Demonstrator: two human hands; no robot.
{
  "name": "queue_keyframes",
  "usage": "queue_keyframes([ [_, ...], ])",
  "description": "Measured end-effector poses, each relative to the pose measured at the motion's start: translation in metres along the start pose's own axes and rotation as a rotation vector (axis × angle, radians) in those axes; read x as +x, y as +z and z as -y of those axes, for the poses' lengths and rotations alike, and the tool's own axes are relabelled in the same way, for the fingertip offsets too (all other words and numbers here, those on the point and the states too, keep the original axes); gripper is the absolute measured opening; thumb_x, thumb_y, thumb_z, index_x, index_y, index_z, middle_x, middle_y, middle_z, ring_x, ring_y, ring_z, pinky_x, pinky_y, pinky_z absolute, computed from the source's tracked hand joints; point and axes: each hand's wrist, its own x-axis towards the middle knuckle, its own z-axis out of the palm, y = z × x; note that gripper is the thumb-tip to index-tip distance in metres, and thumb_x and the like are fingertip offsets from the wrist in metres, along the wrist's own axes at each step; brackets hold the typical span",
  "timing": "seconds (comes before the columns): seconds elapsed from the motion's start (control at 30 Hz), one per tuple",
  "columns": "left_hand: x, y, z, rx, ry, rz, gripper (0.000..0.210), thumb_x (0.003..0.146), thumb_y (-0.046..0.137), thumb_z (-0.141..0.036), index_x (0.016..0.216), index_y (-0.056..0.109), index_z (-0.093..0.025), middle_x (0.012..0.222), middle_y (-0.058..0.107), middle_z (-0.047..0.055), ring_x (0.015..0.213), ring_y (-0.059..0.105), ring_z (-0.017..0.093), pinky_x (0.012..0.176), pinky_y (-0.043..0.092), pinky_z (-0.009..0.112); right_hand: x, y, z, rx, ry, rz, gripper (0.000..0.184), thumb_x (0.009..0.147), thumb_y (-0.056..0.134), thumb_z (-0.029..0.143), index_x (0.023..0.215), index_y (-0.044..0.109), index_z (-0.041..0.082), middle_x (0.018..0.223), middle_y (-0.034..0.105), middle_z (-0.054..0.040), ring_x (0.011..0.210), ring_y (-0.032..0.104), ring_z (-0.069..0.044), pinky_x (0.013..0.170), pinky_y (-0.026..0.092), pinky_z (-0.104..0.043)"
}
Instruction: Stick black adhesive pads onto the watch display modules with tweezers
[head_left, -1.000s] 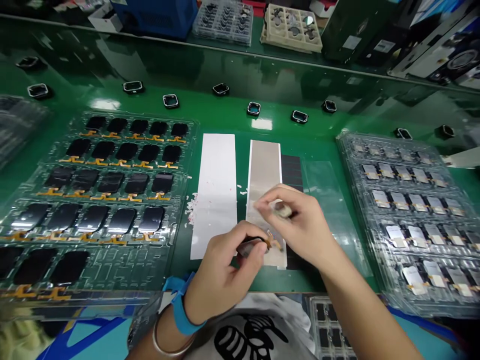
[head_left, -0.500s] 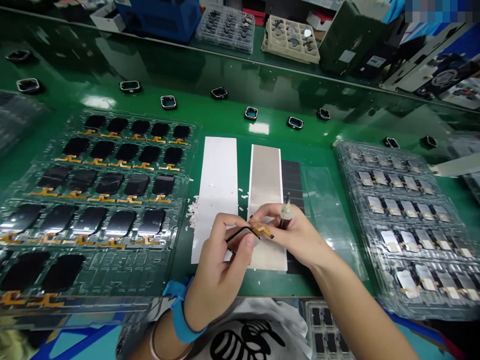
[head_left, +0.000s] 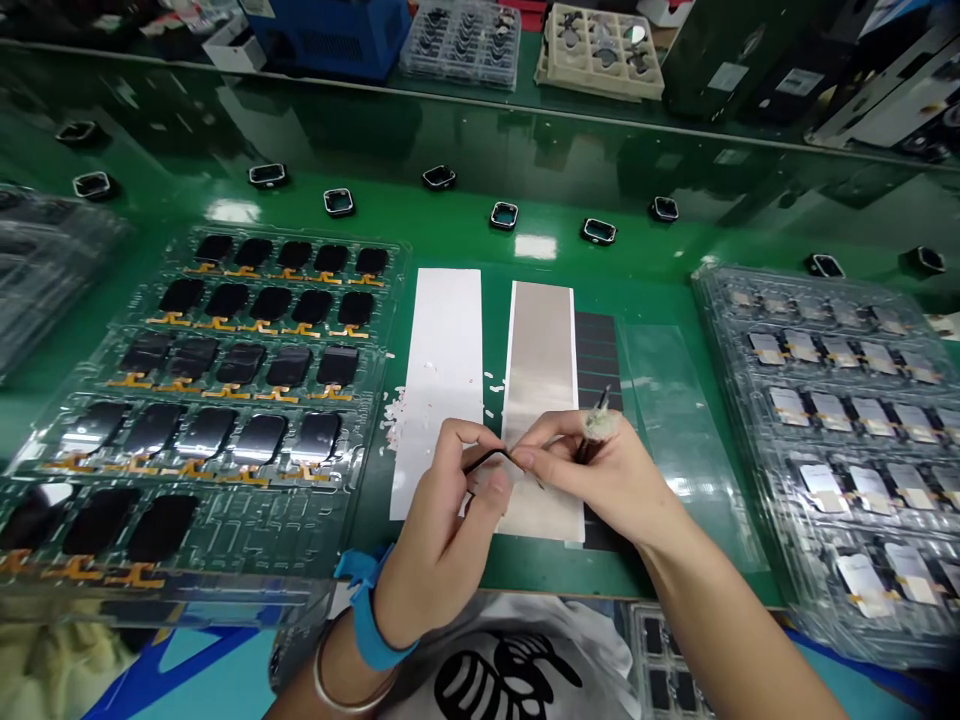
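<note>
My left hand [head_left: 450, 520] grips a small watch screen [head_left: 480, 463] by its edges, tilted above the strips on the bench. Thumb and forefinger of my right hand [head_left: 592, 460] pinch the screen's far right edge, where its flex cable is; the cable is mostly hidden by the fingers. A thin dark-tipped tool [head_left: 600, 415] with pale wrapping is tucked in the same right hand. Beneath the hands lie a white paper strip [head_left: 448, 340] and a beige-grey strip [head_left: 541, 350] with white edges. A dark lined sheet [head_left: 598, 350] lies partly under the beige one.
On the left, a clear tray [head_left: 262, 540] holds rows of black screens with orange cables. Stacked clear trays [head_left: 757, 480] with silvery parts stand right. Several watch frames [head_left: 504, 215] line the back. White scraps [head_left: 395, 418] and a transparent sheet [head_left: 675, 420] lie on the green bench.
The right fingers have closed in on the screen's edge, covering the orange cable that showed before. The screen is tilted more edge-on. The camera view has shifted slightly.
</note>
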Motion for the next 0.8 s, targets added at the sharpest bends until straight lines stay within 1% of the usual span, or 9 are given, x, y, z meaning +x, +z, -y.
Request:
queue_keyframes([
  [0.17,-0.0012,-0.0015,-0.0003,-0.003,0.016,0.019,0.017,0.103,0.042,-0.043,0.105,0.042,-0.026,0.076,0.043,-0.003,0.066,0.039,0.014,0.059,0.031,0.028,-0.0046,0.0026,0.0066,-0.024,-0.095,-0.036,0.013,0.080,0.075,0.030,0.073,0.074,0.020,0.054,0.059,0.0041,0.042,0.040,-0.005,0.040,0.033,-0.021],
  [0.23,-0.0009,-0.0012,0.0002,0.003,0.009,0.010,0.015,0.104,0.042,-0.041,0.104,0.041,-0.026,0.074,0.041,-0.004,0.063,0.038,0.014,0.057,0.031,0.028,-0.0044,0.0028,0.0081,-0.027,-0.090,-0.026,0.012,0.080,0.075,0.029,0.073,0.073,0.019,0.057,0.062,0.0037,0.044,0.045,-0.006,0.042,0.036,-0.020],
  [0.3,-0.0007,-0.0011,0.0006,0.020,0.004,-0.001,0.014,0.104,0.042,-0.039,0.102,0.041,-0.025,0.073,0.041,-0.004,0.063,0.039,0.014,0.057,0.031,0.028,-0.0038,0.0026,0.0085,-0.028,-0.088,-0.009,0.011,0.080,0.075,0.028,0.073,0.072,0.019,0.055,0.060,0.0047,0.043,0.044,-0.006,0.042,0.035,-0.020],
  [0.4,-0.0007,-0.0015,0.0004,0.011,-0.011,0.012,0.015,0.104,0.042,-0.040,0.102,0.040,-0.025,0.073,0.043,-0.004,0.063,0.039,0.014,0.057,0.032,0.027,-0.0036,0.0026,0.0073,-0.025,-0.091,0.011,0.012,0.082,0.072,0.026,0.073,0.070,0.019,0.048,0.053,0.0071,0.040,0.036,-0.004,0.040,0.028,-0.020],
  [0.5,-0.0004,-0.0019,-0.0002,-0.038,-0.013,0.034,0.014,0.104,0.042,-0.040,0.105,0.039,-0.026,0.074,0.045,-0.004,0.065,0.041,0.013,0.057,0.033,0.025,-0.0048,0.0041,0.0053,-0.058,-0.074,-0.029,0.014,0.082,0.070,0.027,0.072,0.069,0.018,0.049,0.052,0.0066,0.040,0.028,-0.003,0.039,0.022,-0.020],
  [0.57,0.0004,-0.0015,-0.0003,-0.054,-0.015,0.035,0.012,0.105,0.041,-0.038,0.104,0.040,-0.026,0.075,0.047,-0.004,0.066,0.042,0.012,0.058,0.034,0.024,-0.0058,0.0055,0.0044,-0.081,-0.046,-0.063,0.015,0.080,0.071,0.029,0.071,0.069,0.016,0.054,0.056,0.0042,0.042,0.027,-0.003,0.039,0.021,-0.021],
  [0.67,0.0019,-0.0001,0.0001,-0.064,-0.011,0.034,0.011,0.106,0.040,-0.036,0.103,0.041,-0.026,0.076,0.049,-0.004,0.066,0.043,0.010,0.059,0.035,0.022,-0.0068,0.0068,0.0045,-0.083,-0.018,-0.075,0.016,0.078,0.072,0.030,0.071,0.069,0.016,0.058,0.059,0.0018,0.045,0.032,-0.005,0.040,0.024,-0.021],
  [0.73,0.0028,0.0009,0.0006,-0.065,0.004,0.026,0.011,0.106,0.039,-0.035,0.102,0.042,-0.025,0.075,0.049,-0.004,0.066,0.044,0.010,0.059,0.035,0.021,-0.0069,0.0067,0.0053,-0.086,-0.016,-0.075,0.016,0.078,0.072,0.029,0.070,0.068,0.016,0.053,0.054,0.0039,0.045,0.032,-0.005,0.041,0.026,-0.021],
  [0.8,0.0031,0.0014,0.0010,-0.061,0.008,0.017,0.011,0.107,0.038,-0.033,0.102,0.042,-0.025,0.074,0.050,-0.004,0.066,0.044,0.009,0.059,0.036,0.021,-0.0069,0.0062,0.0061,-0.088,-0.019,-0.079,0.017,0.079,0.071,0.030,0.070,0.068,0.016,0.045,0.041,0.0079,0.043,0.028,-0.005,0.041,0.026,-0.020],
])
